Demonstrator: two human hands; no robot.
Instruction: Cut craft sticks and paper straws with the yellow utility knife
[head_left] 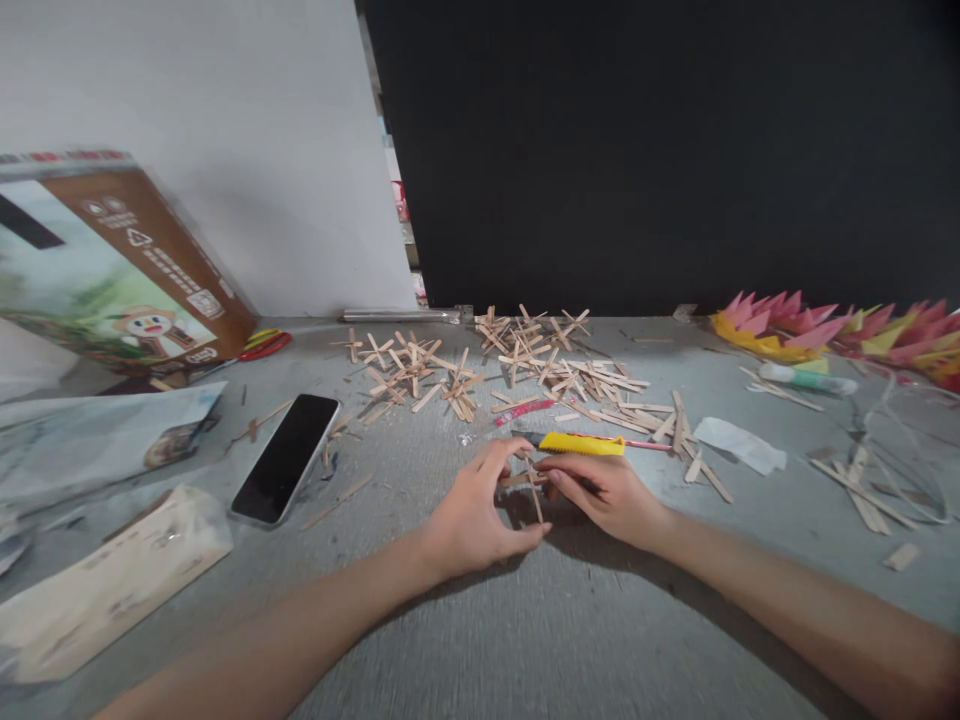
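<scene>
Crossed wooden craft sticks (pixel 534 490) are held low over the table between my hands. My left hand (pixel 480 510) curves around them, its thumb and fingers gripping the ends of one stick. The fingers of my right hand (pixel 604 495) pinch another stick from the right side. Just beyond my right fingers lies a yellow utility knife (pixel 581 444), with a thin red rod (pixel 649 445) beside it. Farther back is a pile of star-shaped stick crosses (pixel 409 368), and loose flat sticks (pixel 600 380) lie to its right.
A black phone (pixel 286 460) and a plastic packet (pixel 120 580) lie on the left, before a printed brown bag (pixel 150 270). At the right are pink and yellow folded-paper pieces (pixel 787 325), a glue tube (pixel 806 379), a white paper scrap (pixel 739 445) and a coiled cable (pixel 911 450).
</scene>
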